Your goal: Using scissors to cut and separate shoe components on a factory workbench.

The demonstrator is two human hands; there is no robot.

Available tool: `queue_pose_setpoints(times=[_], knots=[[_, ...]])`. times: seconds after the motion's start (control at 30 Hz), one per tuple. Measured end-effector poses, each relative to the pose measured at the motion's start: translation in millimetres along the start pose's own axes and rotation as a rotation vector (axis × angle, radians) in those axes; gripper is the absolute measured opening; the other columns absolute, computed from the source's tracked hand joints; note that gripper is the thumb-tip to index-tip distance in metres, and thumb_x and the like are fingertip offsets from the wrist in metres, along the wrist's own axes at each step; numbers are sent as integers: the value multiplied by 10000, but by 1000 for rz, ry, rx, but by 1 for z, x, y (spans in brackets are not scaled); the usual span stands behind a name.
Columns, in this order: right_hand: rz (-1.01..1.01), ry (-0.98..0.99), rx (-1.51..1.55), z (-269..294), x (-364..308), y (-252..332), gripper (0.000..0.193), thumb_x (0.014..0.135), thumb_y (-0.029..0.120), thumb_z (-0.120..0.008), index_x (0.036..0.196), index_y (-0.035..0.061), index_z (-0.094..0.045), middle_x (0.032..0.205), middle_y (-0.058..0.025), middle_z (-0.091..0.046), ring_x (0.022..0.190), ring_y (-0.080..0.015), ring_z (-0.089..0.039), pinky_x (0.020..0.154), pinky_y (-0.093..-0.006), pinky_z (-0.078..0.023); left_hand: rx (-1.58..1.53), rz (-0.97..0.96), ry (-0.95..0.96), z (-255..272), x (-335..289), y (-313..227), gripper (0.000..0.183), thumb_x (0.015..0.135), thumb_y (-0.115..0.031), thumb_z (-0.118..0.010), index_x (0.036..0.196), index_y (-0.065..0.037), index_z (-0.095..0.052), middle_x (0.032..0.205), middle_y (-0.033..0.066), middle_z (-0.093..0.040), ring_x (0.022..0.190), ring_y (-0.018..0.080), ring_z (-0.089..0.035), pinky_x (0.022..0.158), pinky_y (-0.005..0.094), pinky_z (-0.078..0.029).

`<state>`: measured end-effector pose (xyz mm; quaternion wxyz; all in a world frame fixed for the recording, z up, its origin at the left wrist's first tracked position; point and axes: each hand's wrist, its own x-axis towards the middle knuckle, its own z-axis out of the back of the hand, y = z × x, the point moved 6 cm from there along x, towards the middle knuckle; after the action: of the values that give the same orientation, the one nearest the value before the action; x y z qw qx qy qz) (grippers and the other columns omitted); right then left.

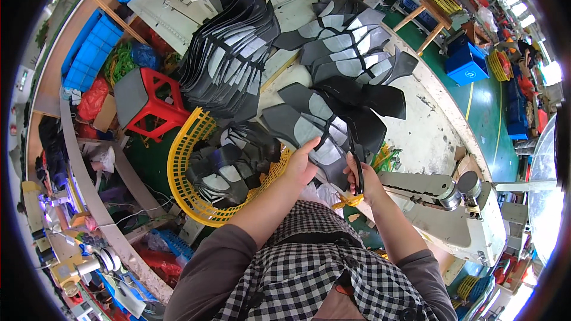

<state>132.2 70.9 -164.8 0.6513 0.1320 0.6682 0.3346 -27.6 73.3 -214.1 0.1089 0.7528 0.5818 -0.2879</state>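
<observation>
My left hand [301, 163] is closed on the near edge of a black-and-grey shoe upper piece [309, 107], thumb on top. Beside it, my right hand [366, 181] grips dark scissors [358, 172], their blades reaching up along the piece's right edge. Whether the blades touch the material I cannot make out. A strip of yellow material [347, 201] shows just under the right hand. Black pieces [383, 101] lie beyond the scissors on the pale worktable [428, 116]. To the left of my left hand, a yellow basket [178, 163] holds several more upper pieces [229, 169].
A tall fanned stack of upper pieces [229, 62] stands on the far left of the table, another pile [348, 38] farther right. A sewing machine arm [416, 185] juts out near my right forearm. At left is a red stool [154, 104] with a grey top.
</observation>
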Motion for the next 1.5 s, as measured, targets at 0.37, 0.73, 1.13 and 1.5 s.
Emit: queue_pose_setpoints(times=[0.37, 0.73, 1.13, 1.5], knots=[[470, -328, -357, 5, 15, 84, 515, 827, 464, -598, 836, -49, -551, 715, -188, -591, 713, -309, -593, 662, -391, -442, 857, -436, 160, -115, -56, -78, 329, 761, -60, -678, 1070, -15, -575, 988, 52, -632, 901, 147, -595, 818, 291, -459], [188, 76, -96, -56, 25, 67, 508, 807, 511, -614, 773, 6, -573, 575, -48, -500, 515, -132, -515, 488, -284, -428, 719, -212, -104, -27, 15, -145, 404, 730, -112, -709, 1094, -5, -568, 1033, 96, -624, 943, 214, -599, 835, 354, -465], [-43, 515, 46, -66, 24, 15, 687, 820, 682, -433, 872, 6, -543, 564, 15, -391, 479, -103, -423, 457, -239, -365, 889, -72, 95, -34, 18, -148, 438, 755, -84, -675, 1161, -8, -529, 1063, 74, -610, 971, 180, -576, 885, 322, -434], [-12, 546, 160, -75, 24, 19, 673, 840, 676, -399, 824, 15, -524, 529, 6, -374, 453, -117, -392, 435, -256, -343, 694, -51, -38, -7, 9, -129, 501, 746, -106, -682, 1201, -17, -489, 1099, 82, -590, 990, 199, -572, 873, 346, -448]])
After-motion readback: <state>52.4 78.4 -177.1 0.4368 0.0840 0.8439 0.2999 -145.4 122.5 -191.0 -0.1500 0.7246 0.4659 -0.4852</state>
